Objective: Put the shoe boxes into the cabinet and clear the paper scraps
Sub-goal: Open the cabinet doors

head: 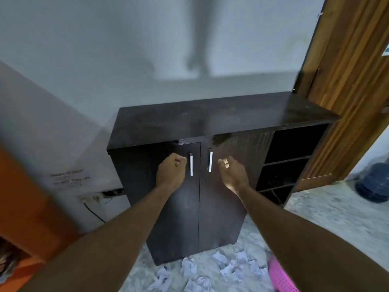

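Cabinet (210,123): dark, stood against the wall; both doors were closed; open shelves (284,165) lay on its right side.
Left handle (191,164): silver bar on the left door, upright, just right of the left hand.
Right handle (210,161): silver bar on the right door, upright, just left of the right hand.
Left hand (171,172): grip curled into a loose fist, holding nothing; knuckles were just beside the left handle, contact not discernible.
Right hand (232,172): grip partly curled, holding nothing; fingertips were near the right handle, apart from it.
Scraps (223,268): crumpled pale paper lay scattered on the floor (326,218) in front of the cabinet, below both hands, well apart from them.
Basket (282,277): pink, stood on the floor right of the scraps.
Shoe boxes: not visible.
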Demonstrator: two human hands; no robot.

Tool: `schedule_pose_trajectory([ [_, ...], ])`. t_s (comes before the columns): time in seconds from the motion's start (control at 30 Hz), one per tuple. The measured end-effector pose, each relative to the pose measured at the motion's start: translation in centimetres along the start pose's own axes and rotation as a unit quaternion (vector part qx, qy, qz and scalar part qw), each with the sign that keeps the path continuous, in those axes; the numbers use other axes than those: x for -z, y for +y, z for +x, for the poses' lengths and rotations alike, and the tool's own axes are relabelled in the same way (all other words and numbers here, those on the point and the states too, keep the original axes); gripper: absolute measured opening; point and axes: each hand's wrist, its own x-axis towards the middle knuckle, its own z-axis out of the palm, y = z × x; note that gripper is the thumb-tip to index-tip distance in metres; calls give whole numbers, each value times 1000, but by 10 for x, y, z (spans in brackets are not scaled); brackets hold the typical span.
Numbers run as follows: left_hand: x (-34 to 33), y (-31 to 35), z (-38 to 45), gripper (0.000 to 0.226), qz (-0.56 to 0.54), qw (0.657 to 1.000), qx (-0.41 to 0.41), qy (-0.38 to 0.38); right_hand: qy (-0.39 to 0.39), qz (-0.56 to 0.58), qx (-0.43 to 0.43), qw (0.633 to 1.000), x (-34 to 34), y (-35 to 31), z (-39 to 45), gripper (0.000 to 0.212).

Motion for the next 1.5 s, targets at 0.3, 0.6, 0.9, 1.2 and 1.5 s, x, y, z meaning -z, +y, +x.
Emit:
schedule_pose_trajectory([
  [0.3,-59,-16,61,45,-36,991,130,-18,9,82,-86,993,-56,-12,66,43],
  [0.6,-82,-25,66,44,-42,991,128,19,-93,138,-165,972,-76,1,118,52],
  [0.9,-83,-24,3,45,-21,989,121,88,-95,114,-127,981,-73,8,119,51],
  [1.2,-58,-32,-102,38,-56,982,87,157,-116,112,-93,983,-60,7,104,53],
  [1.5,6,-73,-169,37,-32,978,105,177,-55,90,-58,993,-35,36,29,47],
])
